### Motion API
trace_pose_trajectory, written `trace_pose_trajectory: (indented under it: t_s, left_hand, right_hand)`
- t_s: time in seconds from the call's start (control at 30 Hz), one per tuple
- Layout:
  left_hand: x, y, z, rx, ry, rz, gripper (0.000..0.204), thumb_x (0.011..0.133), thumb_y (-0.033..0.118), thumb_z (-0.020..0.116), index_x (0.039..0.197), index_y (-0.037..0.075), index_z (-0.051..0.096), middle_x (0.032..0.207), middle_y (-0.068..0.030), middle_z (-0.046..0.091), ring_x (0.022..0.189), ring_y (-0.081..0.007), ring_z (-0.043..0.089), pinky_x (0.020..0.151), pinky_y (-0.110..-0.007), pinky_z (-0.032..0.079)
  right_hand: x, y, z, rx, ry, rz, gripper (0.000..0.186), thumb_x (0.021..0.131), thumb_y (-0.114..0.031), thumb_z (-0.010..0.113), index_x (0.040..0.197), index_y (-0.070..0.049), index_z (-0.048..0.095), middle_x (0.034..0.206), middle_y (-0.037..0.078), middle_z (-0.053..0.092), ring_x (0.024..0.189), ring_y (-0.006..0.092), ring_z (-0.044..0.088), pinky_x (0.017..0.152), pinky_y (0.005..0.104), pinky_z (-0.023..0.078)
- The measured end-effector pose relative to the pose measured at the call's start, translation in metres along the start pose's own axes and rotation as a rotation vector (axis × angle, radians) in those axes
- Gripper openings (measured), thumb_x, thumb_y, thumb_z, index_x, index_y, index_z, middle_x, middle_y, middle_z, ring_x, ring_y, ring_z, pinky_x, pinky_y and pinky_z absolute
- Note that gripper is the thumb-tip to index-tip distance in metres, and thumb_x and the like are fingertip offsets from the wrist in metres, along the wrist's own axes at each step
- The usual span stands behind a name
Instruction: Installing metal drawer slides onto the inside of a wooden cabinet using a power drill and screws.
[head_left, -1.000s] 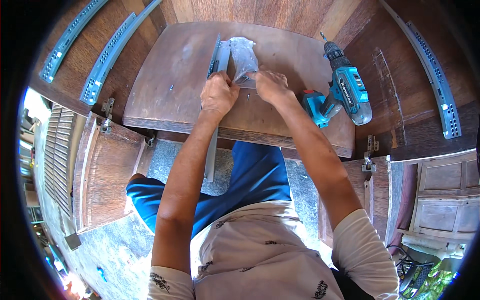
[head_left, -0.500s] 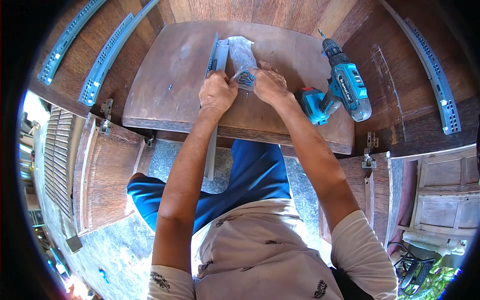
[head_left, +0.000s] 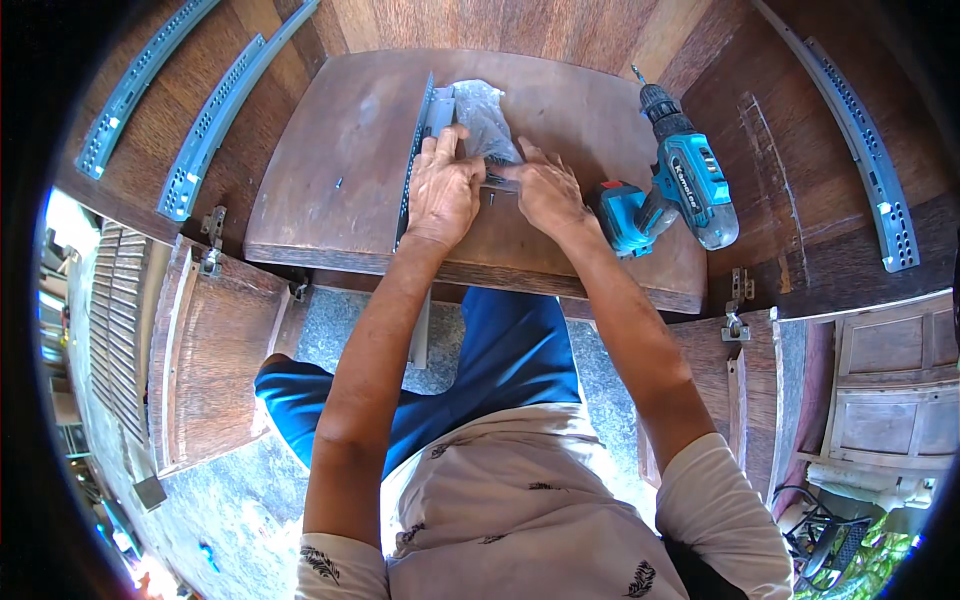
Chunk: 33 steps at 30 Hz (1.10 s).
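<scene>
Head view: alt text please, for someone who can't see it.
Seen from above, a person's left hand and right hand rest side by side on a wooden panel, at a grey metal drawer slide and a clear plastic bag. A blue cordless drill lies on the panel to the right; more drawer slides lie on the boards around it.
</scene>
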<state>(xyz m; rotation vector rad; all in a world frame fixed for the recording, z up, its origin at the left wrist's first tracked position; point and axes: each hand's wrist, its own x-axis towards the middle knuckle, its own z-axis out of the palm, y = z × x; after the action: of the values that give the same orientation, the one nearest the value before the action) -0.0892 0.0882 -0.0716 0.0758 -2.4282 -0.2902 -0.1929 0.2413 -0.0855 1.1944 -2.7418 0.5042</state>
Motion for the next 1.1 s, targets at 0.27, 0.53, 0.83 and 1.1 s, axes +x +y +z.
trace_pose_trajectory:
  t_s: [0.27, 0.53, 0.83, 1.1]
  left_hand:
    - [-0.01, -0.001, 0.0, 0.129, -0.153, -0.121, 0.012, 0.074, 0.01, 0.069, 0.083, 0.011, 0.076, 0.146, -0.0072, 0.052, 0.119, -0.0337, 0.049, 0.095, -0.043, 0.045]
    - [-0.018, -0.004, -0.001, 0.093, -0.219, -0.166, 0.015, 0.077, 0.018, 0.07, 0.086, 0.01, 0.08, 0.152, -0.0085, 0.049, 0.126, -0.0367, 0.045, 0.099, -0.045, 0.041]
    - [-0.021, 0.004, -0.009, 0.048, -0.194, -0.148, 0.015, 0.079, 0.012, 0.068, 0.088, 0.008, 0.08, 0.152, -0.0121, 0.049, 0.143, -0.0428, 0.037, 0.108, -0.049, 0.039]
    - [-0.048, 0.026, -0.075, -0.096, -0.039, -0.123, 0.018, 0.078, -0.001, 0.068, 0.092, 0.003, 0.077, 0.147, -0.0158, 0.053, 0.144, -0.0454, 0.039, 0.108, -0.051, 0.043]
  right_hand:
    - [-0.031, -0.003, -0.004, 0.037, 0.089, -0.027, 0.041, 0.088, -0.003, 0.057, 0.111, -0.025, 0.082, 0.152, 0.013, 0.056, 0.131, 0.037, 0.058, 0.114, 0.0435, 0.043]
    - [-0.03, -0.004, 0.01, 0.018, 0.265, 0.023, 0.035, 0.084, -0.005, 0.063, 0.108, -0.022, 0.082, 0.149, 0.012, 0.058, 0.122, 0.038, 0.063, 0.106, 0.044, 0.046]
    - [-0.011, -0.012, 0.012, 0.098, 0.32, 0.071, 0.029, 0.083, -0.015, 0.067, 0.108, -0.021, 0.081, 0.142, 0.012, 0.062, 0.11, 0.0383, 0.061, 0.089, 0.0475, 0.047]
    - [0.0, -0.021, 0.004, 0.154, 0.219, 0.124, 0.026, 0.087, -0.017, 0.068, 0.11, -0.022, 0.081, 0.141, 0.009, 0.064, 0.12, 0.0367, 0.058, 0.1, 0.0503, 0.041]
